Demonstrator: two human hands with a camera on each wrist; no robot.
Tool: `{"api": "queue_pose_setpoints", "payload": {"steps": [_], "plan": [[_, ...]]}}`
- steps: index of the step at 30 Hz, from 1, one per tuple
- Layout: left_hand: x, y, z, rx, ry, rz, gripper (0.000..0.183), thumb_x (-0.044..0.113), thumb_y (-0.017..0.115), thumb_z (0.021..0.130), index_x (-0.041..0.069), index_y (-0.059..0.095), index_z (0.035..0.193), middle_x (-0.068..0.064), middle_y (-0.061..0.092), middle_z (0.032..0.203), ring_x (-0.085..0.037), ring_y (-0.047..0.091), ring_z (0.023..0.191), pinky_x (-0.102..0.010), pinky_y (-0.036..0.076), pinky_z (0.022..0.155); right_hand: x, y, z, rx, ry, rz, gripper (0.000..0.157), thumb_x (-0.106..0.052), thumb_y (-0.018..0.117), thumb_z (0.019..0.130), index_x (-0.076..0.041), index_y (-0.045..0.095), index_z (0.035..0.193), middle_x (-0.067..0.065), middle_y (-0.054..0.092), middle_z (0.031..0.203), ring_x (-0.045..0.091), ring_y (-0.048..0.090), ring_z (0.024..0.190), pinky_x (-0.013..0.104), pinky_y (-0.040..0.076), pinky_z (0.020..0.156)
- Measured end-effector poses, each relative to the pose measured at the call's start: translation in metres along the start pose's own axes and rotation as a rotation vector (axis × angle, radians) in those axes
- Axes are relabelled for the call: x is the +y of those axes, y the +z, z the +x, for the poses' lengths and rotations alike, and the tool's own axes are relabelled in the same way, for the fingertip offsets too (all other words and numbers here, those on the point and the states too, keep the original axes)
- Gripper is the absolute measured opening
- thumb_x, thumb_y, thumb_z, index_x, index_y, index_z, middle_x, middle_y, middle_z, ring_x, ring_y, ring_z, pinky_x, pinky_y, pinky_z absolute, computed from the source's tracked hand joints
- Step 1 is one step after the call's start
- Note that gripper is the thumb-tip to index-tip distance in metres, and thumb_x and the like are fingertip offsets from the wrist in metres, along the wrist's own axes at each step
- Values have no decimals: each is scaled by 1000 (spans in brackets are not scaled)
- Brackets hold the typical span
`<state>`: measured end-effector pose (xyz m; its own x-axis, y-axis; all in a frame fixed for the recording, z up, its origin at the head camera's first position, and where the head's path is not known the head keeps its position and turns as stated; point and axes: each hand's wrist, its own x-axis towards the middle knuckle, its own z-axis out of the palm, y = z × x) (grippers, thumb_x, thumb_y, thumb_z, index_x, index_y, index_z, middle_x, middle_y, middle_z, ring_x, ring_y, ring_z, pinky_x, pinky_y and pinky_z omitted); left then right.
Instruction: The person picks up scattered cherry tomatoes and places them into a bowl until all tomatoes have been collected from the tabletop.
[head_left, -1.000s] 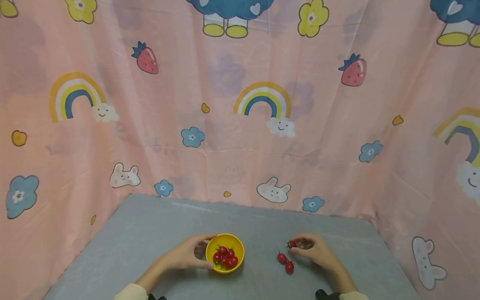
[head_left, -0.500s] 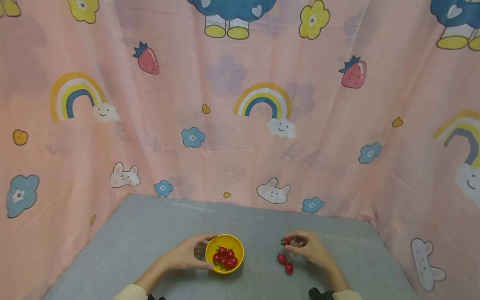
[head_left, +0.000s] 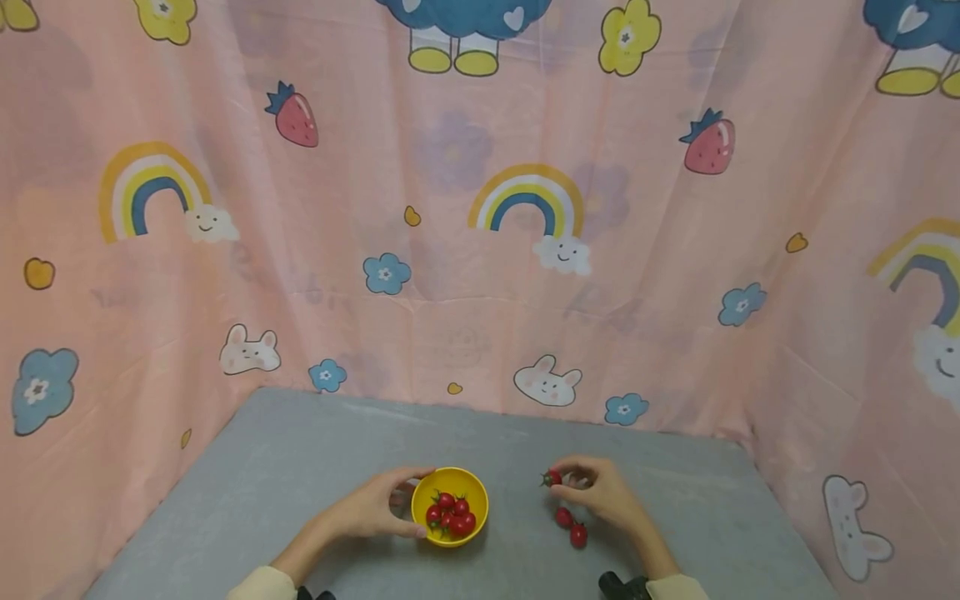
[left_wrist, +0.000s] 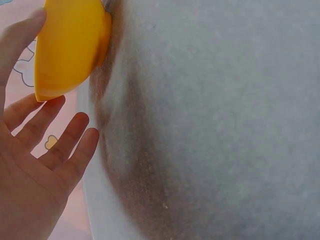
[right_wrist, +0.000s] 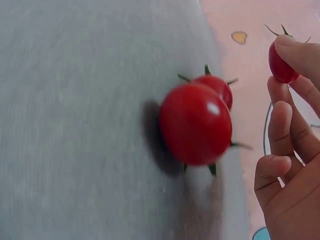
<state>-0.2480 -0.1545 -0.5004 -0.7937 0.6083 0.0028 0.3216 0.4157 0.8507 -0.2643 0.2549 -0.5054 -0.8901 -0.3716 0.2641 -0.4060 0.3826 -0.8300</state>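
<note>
Tomatoes are what my hands are busy with, and most of them already sit in the yellow bowl just beside my left hand. I count roughly 6 red ones heaped inside, though they overlap and the exact number is hard to read. That hand curls round the bowl's near-left side, thumb along one edge and fingers spread around the wall, steadying it on the grey tabletop.

My right hand pinches 1 cherry tomato between thumb and fingertips, lifted off the tabletop and held on the side toward the bowl. The right wrist view shows it gripped at the fingertips, green stalk pointing up.

2 loose tomatoes lie on the tabletop just below that hand, touching or nearly touching each other; close up, the nearer one half hides the one behind.

By my judgement the work is well past halfway: a heap is in the bowl, 1 is in hand but not yet over the rim, and 2 wait to be picked up. The gap between the held tomato and the bowl is open tabletop.
</note>
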Motion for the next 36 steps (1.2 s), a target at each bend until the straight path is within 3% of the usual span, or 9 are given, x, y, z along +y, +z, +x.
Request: {"api": "queue_pose_setpoints", "payload": {"steps": [4,15,27,36], "plan": [[1,-1,-1,-2,-19,1,76,30,85,86,12,49,150,-7,50,147,-26,56,122,-39,51,99,0,7,5,-5,-5,6,22,-18,82,88,-9,75,106,2,71,94,19,61,76,28,53,67],[6,-1,-3,-14,8,-37,75,23,84,86,9,47,151,-10,49,148,-29,56,122,-43,50,100,-11,19,14,-5,28,-51,21,-20,83,87,-12,76,106,-2,70,94,19,60,77,29,54,68],[4,-1,-3,-3,17,-18,76,25,85,86,10,48,151,-8,50,148,-26,57,121,-36,52,98,-20,34,22,-16,23,6,21,-20,82,88,-11,76,106,0,69,90,22,59,74,27,52,64],[5,-1,-3,-3,15,-15,75,23,84,86,9,48,150,-9,49,149,-28,56,121,-40,51,99,-28,43,30,-20,7,37,21,-18,82,88,-13,76,107,-1,70,96,24,59,79,29,51,69]]}}
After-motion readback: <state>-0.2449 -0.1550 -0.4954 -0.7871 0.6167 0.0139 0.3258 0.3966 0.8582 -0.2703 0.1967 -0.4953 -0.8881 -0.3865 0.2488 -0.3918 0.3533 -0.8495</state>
